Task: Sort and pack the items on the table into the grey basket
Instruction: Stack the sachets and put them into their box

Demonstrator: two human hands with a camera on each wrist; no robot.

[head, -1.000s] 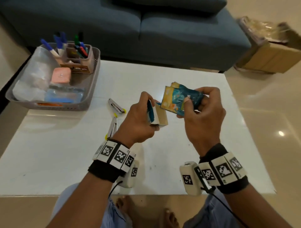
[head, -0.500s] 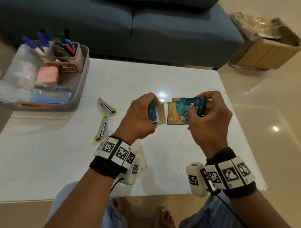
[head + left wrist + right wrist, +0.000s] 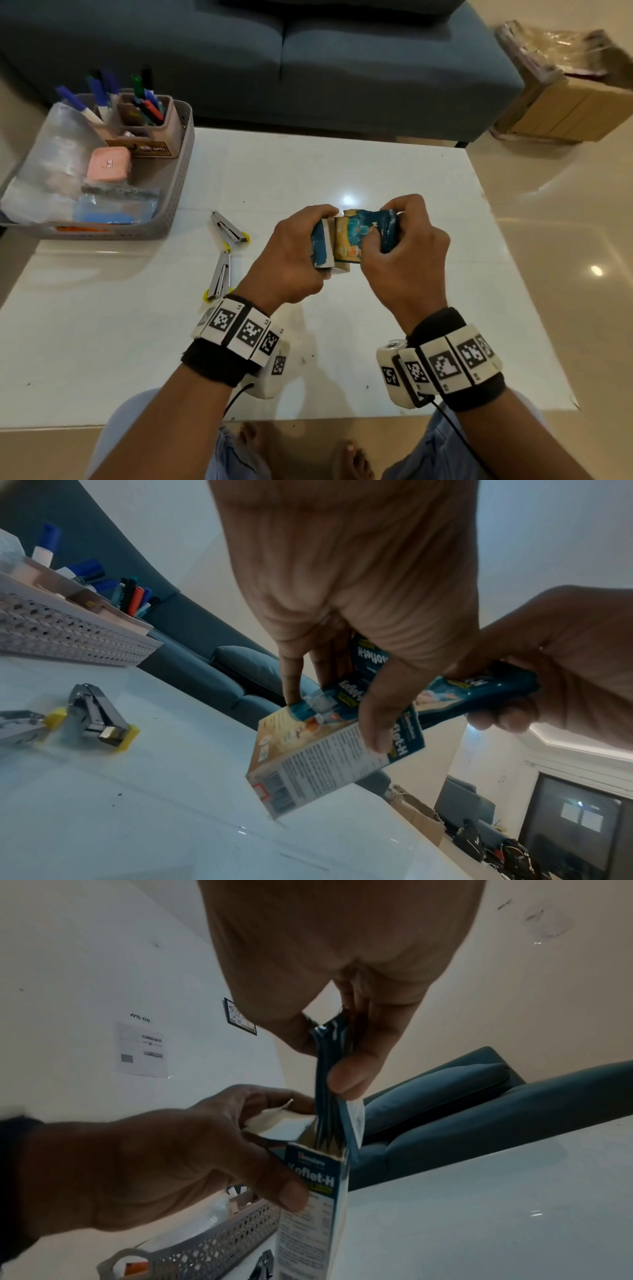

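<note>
Over the middle of the white table (image 3: 394,171), my left hand (image 3: 294,253) grips a small blue and white Koflet-H carton (image 3: 322,248) (image 3: 329,761) (image 3: 313,1199) with its end flap open. My right hand (image 3: 394,246) pinches a stack of blue and orange sachets (image 3: 366,229) (image 3: 479,691) (image 3: 332,1053). The lower end of the sachets sits inside the carton's open mouth. The grey basket (image 3: 178,185) (image 3: 68,637) (image 3: 219,1245) stands at the table's far left corner.
Two small staplers with yellow ends (image 3: 230,228) (image 3: 219,279) (image 3: 99,723) lie left of my hands. The basket holds a pen holder with markers (image 3: 144,120), a pink case (image 3: 109,163) and plastic bags. A blue sofa (image 3: 274,51) stands behind the table, a cardboard box (image 3: 568,102) on the floor at right.
My right hand has brought the sachets leftward to the carton, and their end has gone into its open mouth. Both hands have dropped slightly toward the table.
</note>
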